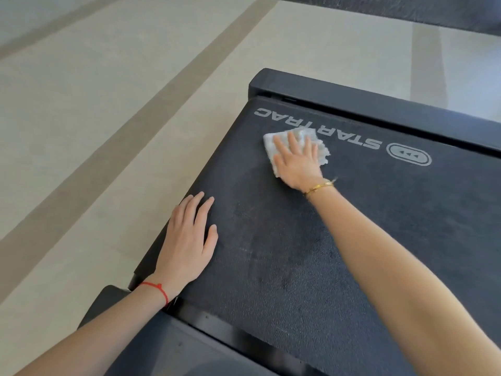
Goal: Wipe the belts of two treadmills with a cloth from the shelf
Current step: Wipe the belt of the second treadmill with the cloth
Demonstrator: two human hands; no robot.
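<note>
And here's the right hand [296, 162], fingers spread flat, pressing down on a crumpled white cloth [321, 150] – not pinching it, palm simply pinning it to the dark textured treadmill belt [311, 267]. The cloth sits at the far end of the belt, right over the pale grey brand lettering [320, 128] printed across it, with a frayed edge poking out to the right of the fingers.

The left hand [189, 240] is nearer, down flat on the left edge of the belt, fingers loosely apart and holding nothing; looks like a brace. A red string [157, 290] circles that wrist, a gold bangle [320, 187] the other.

Now the relation that matters: the belt's long axis runs from near right up to far left in this view, ending at the black end cap [352, 96] just beyond the lettering. The cloth is nearly at that end, close to the left margin, so the unwiped room lies to the right and back toward the near side. My call is the next stroke sweeps rightward across the width, toward the oval logo [409, 154]. The right hand owns that move; the left is well apart from the cloth. Beige tiled floor [108, 104] lies beyond the left edge, and a second dark machine edge [406, 9] shows at the far top – the other treadmill, possibly, though I can't tell
</note>
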